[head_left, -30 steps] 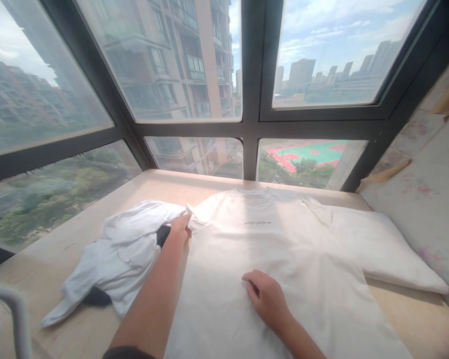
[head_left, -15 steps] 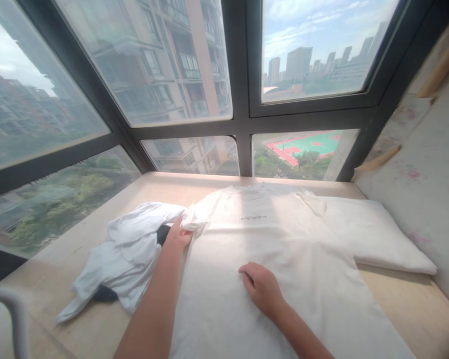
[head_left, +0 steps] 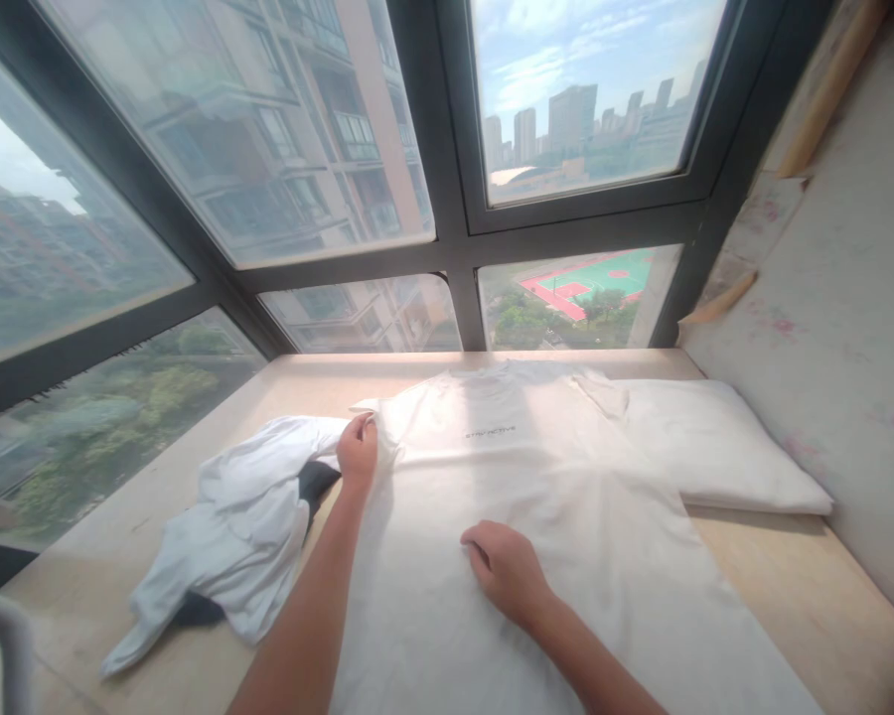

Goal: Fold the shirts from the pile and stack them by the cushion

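Observation:
A white T-shirt (head_left: 432,516) with small dark lettering on its chest lies spread out, its collar toward the window. My left hand (head_left: 358,449) pinches the shirt's left sleeve near the shoulder. Over the middle of the shirt, my right hand (head_left: 508,568) is curled, its fingertips pointing left; whether cloth is between those fingers is too hidden to tell.
A crumpled white garment (head_left: 230,516) with dark parts lies left on the beige ledge (head_left: 812,566). A flat white pillow-like item (head_left: 722,447) sits at right, by the patterned wall. Dark window frames (head_left: 447,258) stand behind. A pale curved bar (head_left: 7,636) is at lower left.
The whole view has shifted slightly. My left hand has turned more upright at the sleeve, whose edge now sticks out to the left. My right hand keeps its place over the shirt.

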`<action>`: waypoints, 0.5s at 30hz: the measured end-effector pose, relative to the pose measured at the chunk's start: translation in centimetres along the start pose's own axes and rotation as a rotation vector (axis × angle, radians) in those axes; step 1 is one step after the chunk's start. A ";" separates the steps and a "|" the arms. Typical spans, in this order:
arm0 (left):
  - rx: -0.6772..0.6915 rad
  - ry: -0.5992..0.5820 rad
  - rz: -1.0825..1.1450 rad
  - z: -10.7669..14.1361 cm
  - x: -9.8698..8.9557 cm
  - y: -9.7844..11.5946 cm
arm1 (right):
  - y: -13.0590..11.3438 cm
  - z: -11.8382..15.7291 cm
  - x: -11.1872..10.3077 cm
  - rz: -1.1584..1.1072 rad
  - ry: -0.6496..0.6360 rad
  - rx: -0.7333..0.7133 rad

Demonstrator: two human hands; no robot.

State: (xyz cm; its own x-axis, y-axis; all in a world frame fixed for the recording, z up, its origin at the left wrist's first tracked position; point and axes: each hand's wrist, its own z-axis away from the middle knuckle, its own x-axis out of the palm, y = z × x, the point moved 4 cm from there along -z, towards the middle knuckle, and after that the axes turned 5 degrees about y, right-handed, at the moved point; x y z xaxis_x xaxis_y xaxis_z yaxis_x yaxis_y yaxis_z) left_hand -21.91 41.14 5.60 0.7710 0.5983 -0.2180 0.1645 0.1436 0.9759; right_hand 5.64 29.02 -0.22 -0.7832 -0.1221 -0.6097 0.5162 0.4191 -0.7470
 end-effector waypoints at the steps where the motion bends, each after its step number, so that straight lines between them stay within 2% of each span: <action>1: 0.078 -0.057 -0.098 0.7 0.6 0.2 | 0.0 0.0 -0.1 0.004 0.001 -0.001; 3: 0.212 -0.187 -0.291 2.2 1.7 0.3 | -0.1 -0.1 -0.1 0.007 0.003 -0.002; 5: 0.315 -0.266 -0.462 3.5 2.5 0.2 | -0.2 -0.1 -0.2 0.007 -0.003 -0.006; 11: 0.556 -0.207 -0.836 6.1 4.2 0.0 | -0.3 0.0 -0.3 0.019 -0.019 -0.003; 15: 0.632 -0.202 -0.992 7.4 6.4 -1.5 | -0.2 0.0 -0.3 0.019 -0.007 0.000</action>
State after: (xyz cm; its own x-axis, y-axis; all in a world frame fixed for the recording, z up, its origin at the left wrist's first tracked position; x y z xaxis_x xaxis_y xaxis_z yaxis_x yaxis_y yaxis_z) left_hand -12.67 38.91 2.83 0.2104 0.3025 -0.9296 0.9732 0.0255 0.2285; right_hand 5.75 28.95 0.12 -0.7707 -0.1203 -0.6258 0.5310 0.4217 -0.7350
